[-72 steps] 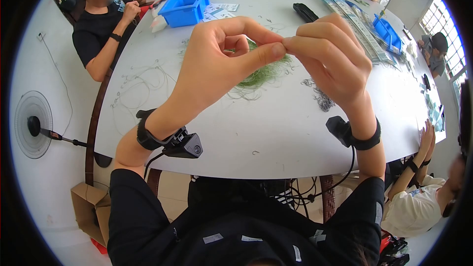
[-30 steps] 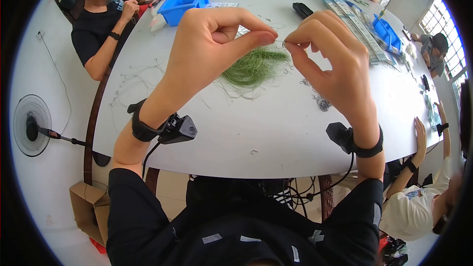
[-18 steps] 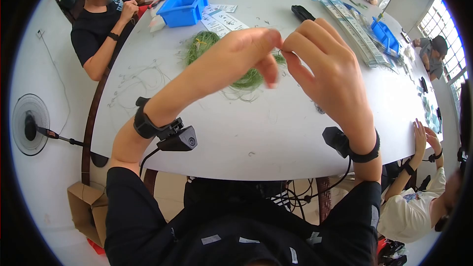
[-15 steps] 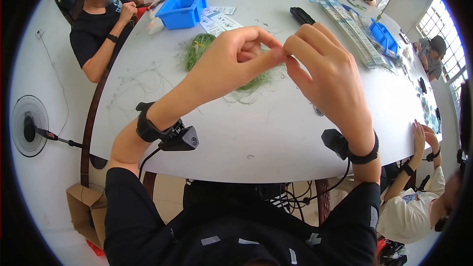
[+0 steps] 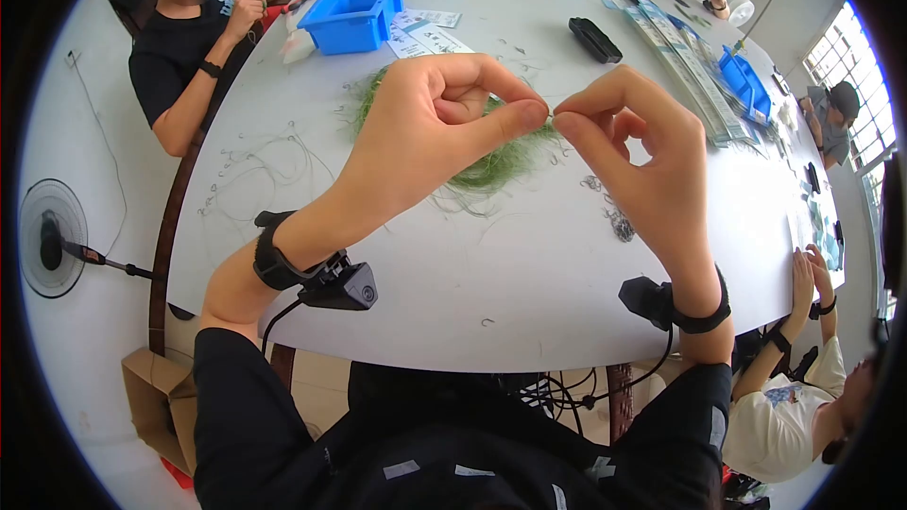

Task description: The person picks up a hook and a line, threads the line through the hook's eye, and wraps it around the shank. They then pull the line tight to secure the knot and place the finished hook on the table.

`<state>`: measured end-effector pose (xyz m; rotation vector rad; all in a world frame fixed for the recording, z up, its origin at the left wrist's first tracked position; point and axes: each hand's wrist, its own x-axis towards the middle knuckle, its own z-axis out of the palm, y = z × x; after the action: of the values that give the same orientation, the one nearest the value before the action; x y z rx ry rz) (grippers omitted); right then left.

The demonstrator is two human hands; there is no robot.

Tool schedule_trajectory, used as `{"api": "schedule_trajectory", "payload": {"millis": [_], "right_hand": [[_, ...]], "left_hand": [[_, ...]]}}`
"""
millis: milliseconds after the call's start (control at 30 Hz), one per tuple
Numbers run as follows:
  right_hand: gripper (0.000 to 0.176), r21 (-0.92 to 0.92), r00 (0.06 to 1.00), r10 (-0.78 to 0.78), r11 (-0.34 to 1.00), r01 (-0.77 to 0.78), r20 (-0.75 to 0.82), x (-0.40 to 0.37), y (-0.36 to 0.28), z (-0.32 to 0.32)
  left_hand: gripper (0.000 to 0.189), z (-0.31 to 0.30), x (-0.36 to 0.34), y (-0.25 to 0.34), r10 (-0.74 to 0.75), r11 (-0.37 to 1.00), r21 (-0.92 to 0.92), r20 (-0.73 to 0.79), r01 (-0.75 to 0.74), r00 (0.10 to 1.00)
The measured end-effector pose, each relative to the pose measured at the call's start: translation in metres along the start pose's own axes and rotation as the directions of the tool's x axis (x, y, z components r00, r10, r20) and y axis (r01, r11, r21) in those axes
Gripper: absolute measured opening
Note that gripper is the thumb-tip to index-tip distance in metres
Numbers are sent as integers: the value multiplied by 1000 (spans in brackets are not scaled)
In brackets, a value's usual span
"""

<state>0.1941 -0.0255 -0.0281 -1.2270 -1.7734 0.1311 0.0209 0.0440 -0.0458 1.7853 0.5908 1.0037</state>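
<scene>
My left hand [image 5: 430, 123] is closed in a pinch, thumb against index finger, above the middle of the table. Facing it, my right hand [image 5: 657, 146] also pinches, its fingertips almost touching the left ones. A tiny dark bit shows between the two pinches, too small to name. Beneath and behind my left hand lies a bundle of thin green line [image 5: 496, 168], partly covered by the hand and wrist. A small pile of dark fish hooks [image 5: 621, 226] sits just left of my right wrist. One loose hook [image 5: 487, 322] lies near the table's front edge.
Fine pale lines with hooks [image 5: 269, 170] spread over the table's left. Farther back are a blue bin [image 5: 350, 24], printed cards [image 5: 425, 38], a black case [image 5: 594, 40], long packets [image 5: 685, 66] and another blue bin [image 5: 744, 85]. Several people sit around the table.
My right hand has turned and opened a small gap from the left fingertips, uncovering more of the hook pile and the black case. My left hand keeps its pinch.
</scene>
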Motion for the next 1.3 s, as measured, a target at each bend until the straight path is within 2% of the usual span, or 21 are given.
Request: {"api": "schedule_trajectory", "payload": {"millis": [167,300,400,433,533,600,633,700,833,933,1000,1100,1200,1300], "right_hand": [[9,21,997,-59,998,60,-41,0,1,3],[10,63,998,-39,997,42,-50,-3,3,6],[6,-71,999,-38,997,40,33,-5,-9,-4],[8,-167,978,-198,968,185,-69,-5,-15,-4],[8,-456,809,-586,735,502,-54,-28,-42,-25],[19,-457,638,-764,603,654,-97,-55,-45,-31],[22,-455,522,-826,556,695,-212,-64,-40,-28],[26,-357,487,-865,419,835,124,-61,-57,-69],[27,-402,543,-827,452,796,146,-74,-64,-75],[28,-427,603,-797,554,714,-26,-78,-62,-63],[30,-479,670,-708,679,556,-225,-82,-70,-44],[34,-308,700,-676,733,607,-228,-82,-73,-39],[38,-173,679,-696,717,675,-233,-65,-68,-35],[34,116,862,-349,903,415,-368,-54,-38,-2]], "left_hand": [[24,-1,1,1,-127,976,-169,64,136,990],[22,3,2,-2,-122,964,-231,47,130,991],[20,3,1,-1,-126,965,-227,36,131,991],[20,2,1,0,-130,966,-221,29,133,991],[19,-2,0,6,-121,975,-186,15,121,993],[19,-3,-1,6,-90,984,-157,4,89,996],[19,-2,-2,6,-69,988,-141,-1,68,998],[18,-3,-2,5,-28,994,-105,-8,27,1000],[19,-2,-3,5,-11,999,-44,-5,11,1000],[19,-2,-3,7,-10,1000,-15,-2,10,1000],[19,-3,-3,7,-5,1000,-5,-3,5,1000],[20,-3,-6,7,-8,999,-43,-20,7,1000],[20,-5,-1,11,43,995,-90,-41,-47,998],[20,-5,-5,13,52,992,-109,-57,-58,997]]}}
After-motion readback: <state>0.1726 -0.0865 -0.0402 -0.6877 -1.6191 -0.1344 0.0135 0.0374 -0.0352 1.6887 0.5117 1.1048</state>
